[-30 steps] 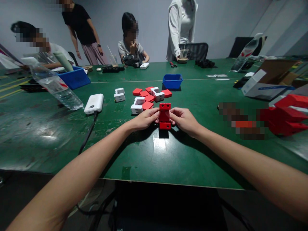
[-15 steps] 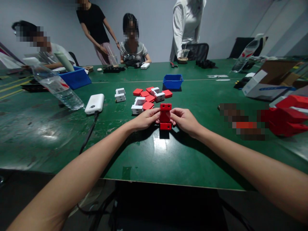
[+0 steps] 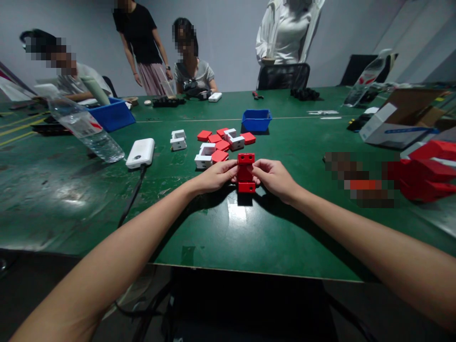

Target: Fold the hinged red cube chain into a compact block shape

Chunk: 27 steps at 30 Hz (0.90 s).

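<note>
Between my two hands is a red plastic bracket (image 3: 245, 187) with a block at each end and small round holes in them. From the left, my left hand (image 3: 218, 175) pinches its edge. My right hand (image 3: 272, 176) grips the opposite edge, thumb toward its middle. The fingers behind the bracket are mostly hidden. Just beyond lie several flat red pieces (image 3: 220, 156) in a loose cluster. White U-shaped brackets stand among and beside them: one near my left hand (image 3: 204, 162), one farther left (image 3: 178, 141), one at the back (image 3: 235, 141).
A small blue bin (image 3: 256, 121) stands behind the pieces. To the left are a white power bank (image 3: 140, 153) with a black cable and a tilted water bottle (image 3: 83, 126). An open cardboard box (image 3: 388, 126) and large red parts (image 3: 427, 178) occupy the right. Several people are across the green table (image 3: 228, 247).
My hands and the red bracket stay nearly in place. Across the table, the person in white has straightened up and lifted a cup away; the person in black also stands more upright.
</note>
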Each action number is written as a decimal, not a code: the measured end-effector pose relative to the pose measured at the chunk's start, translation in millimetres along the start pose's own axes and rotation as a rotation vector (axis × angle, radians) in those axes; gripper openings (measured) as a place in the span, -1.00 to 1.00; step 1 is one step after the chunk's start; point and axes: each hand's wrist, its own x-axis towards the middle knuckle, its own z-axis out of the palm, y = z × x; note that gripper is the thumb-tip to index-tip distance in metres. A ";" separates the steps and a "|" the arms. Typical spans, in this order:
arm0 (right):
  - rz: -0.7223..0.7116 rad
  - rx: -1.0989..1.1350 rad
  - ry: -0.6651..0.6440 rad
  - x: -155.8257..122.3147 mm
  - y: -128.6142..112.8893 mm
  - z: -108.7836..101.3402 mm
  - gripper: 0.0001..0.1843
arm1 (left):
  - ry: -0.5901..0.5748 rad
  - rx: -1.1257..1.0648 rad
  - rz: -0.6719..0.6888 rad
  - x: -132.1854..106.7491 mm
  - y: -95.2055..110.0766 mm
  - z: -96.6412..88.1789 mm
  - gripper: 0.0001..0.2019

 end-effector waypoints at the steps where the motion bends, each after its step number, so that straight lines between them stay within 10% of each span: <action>1: -0.003 0.007 -0.007 0.2 0.5 -0.1 -0.43 | 0.001 -0.001 -0.001 0.0 -0.2 0.1 -0.37; 27: -0.024 -0.001 -0.041 2.0 2.8 -1.6 -0.45 | 0.025 0.087 0.010 -0.5 -1.5 -0.9 -0.43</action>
